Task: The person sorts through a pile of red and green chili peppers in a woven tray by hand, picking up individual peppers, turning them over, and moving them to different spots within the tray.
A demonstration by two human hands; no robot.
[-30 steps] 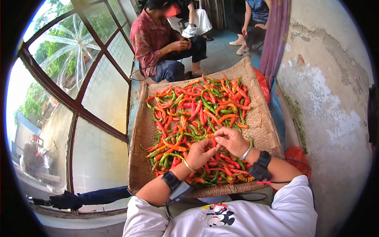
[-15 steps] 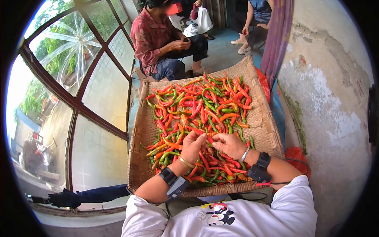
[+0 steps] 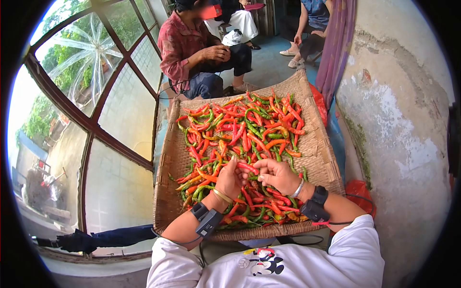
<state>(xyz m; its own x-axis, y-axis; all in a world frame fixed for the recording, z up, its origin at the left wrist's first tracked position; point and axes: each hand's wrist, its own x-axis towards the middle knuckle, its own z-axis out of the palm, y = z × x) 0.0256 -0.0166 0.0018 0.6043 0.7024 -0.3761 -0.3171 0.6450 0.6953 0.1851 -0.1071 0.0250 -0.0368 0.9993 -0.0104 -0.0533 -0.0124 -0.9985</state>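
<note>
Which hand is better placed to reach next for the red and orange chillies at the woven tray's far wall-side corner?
Probably the right hand: it sits on the wall side of the woven bamboo tray, nearer those red and orange chillies, while the left hand pinches a long red chilli.

One red chili (image 3: 248, 167), slim, glossy; lifted, lying nine-to-three o'clock; above the chili heap's (image 3: 240, 129) six o'clock edge.

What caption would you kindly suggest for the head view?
Left hand and right hand hold a red chili over a woven tray of chilies.
</note>
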